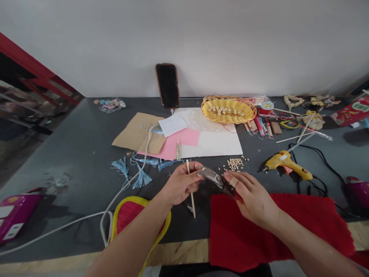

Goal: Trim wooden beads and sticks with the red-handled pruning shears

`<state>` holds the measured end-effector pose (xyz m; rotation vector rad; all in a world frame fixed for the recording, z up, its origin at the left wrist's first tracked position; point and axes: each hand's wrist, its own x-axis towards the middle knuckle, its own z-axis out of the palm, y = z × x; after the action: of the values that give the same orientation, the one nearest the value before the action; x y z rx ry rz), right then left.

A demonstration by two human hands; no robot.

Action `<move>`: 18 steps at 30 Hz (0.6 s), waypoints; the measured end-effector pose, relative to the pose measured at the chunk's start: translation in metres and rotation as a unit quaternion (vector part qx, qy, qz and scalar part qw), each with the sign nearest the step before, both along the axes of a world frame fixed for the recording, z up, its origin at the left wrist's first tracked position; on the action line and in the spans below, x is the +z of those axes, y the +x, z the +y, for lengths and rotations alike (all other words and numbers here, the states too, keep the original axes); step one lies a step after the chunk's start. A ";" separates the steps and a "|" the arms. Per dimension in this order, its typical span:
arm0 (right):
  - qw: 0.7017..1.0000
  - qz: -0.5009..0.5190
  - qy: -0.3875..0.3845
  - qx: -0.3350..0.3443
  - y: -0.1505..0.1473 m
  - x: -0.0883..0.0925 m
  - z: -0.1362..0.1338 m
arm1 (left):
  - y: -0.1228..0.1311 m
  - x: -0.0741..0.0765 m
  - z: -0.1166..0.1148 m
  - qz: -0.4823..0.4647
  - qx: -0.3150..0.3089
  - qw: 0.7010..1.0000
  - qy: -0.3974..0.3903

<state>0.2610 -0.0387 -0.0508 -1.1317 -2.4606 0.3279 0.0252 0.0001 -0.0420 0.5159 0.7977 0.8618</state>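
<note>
My left hand [184, 182] is closed around a thin pale wooden stick [193, 206], whose two ends stick out above and below the fingers. In my right hand [253, 196] is a pair of pruning shears [212, 176], with a metal head and dark handles partly hidden by the palm. The head of the shears reaches left to my left fingertips; whether it touches the stick I cannot tell. Just beyond my right hand lies a pile of small pale beads [235, 164]. Blue tassels [141, 179] rest to the left of my left hand.
A yellow glue gun [288, 163] with its black cord lies to the right. Near me are red cloth [276, 231] and a yellow-edged red pad [129, 213]. Behind stand a yellow basket [207, 115] and a phone [167, 86]. A white cable [123, 188] crosses the left side.
</note>
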 end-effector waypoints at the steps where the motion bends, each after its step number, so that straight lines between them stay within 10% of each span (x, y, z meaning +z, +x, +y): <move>1: 1.000 -0.010 0.002 0.001 0.000 0.000 0.000 | 0.000 0.000 0.000 -0.002 0.000 1.000 -0.002; 18: 0.999 -0.045 -0.001 0.003 0.000 -0.002 0.000 | -0.001 -0.002 -0.001 -0.011 0.002 1.000 -0.003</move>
<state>0.2608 -0.0386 -0.0525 -1.1642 -2.5415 0.2867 0.0242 -0.0006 -0.0437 0.4998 0.7816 0.8670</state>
